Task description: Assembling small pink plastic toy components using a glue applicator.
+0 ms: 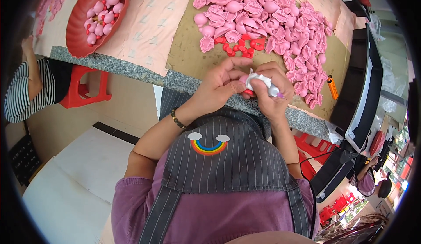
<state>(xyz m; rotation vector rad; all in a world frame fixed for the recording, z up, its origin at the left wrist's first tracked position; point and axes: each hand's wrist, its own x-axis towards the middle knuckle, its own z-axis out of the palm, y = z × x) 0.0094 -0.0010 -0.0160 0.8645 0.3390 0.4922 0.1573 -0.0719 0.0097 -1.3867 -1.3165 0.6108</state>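
Observation:
Over the table's near edge, my left hand (pixel 221 84) pinches a small pink plastic part (pixel 242 79) with a red piece (pixel 248 92) at its lower side. Close against it, my right hand (pixel 272 88) is closed around a small white squeeze bottle (pixel 273 90) with a purple tip, and crumpled white tissue (pixel 254 78) shows between the fingers. Much of the pink part is hidden by my fingers. Just beyond my hands lie several loose red pieces (pixel 241 47), in front of a large heap of pink plastic shells (pixel 263 20).
A red scalloped bowl (pixel 72 29) with assembled pink-and-red pieces stands at the far left. An orange-handled tool (pixel 332 87) lies right of the heap, near a dark upright panel (pixel 351 81). A red stool (pixel 85 86) and another person's arm (pixel 33 64) are at left.

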